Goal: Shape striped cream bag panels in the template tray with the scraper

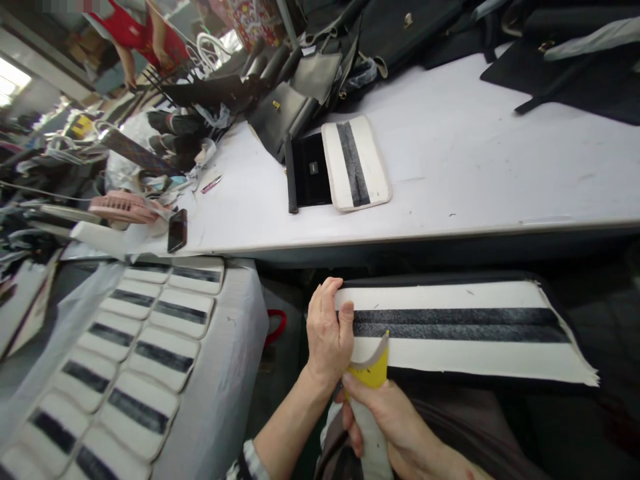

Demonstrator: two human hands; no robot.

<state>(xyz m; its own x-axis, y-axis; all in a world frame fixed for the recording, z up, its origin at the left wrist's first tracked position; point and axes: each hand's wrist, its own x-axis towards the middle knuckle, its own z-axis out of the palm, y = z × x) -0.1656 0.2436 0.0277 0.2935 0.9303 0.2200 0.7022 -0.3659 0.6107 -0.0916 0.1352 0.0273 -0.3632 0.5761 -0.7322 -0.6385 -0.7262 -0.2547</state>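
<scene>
Panel, white with a dark stripe along its length, lies lower right of centre in the frame, black material showing past its edges. The person's left hand grasps its left end, thumb over the face. Just beside it, the right hand is closed around a tool, yellow with a curved grey edge, whose raised tip overlaps the stripe in view; whether it touches cannot be told. At lower left, striped white pads sit in two rows on a covered stand. Across the white table, a striped flap partly covers a black piece at upper centre; a phone lies near the left end. Black bags crowd the top edge, while a co-worker in a red apron stands at upper left.
</scene>
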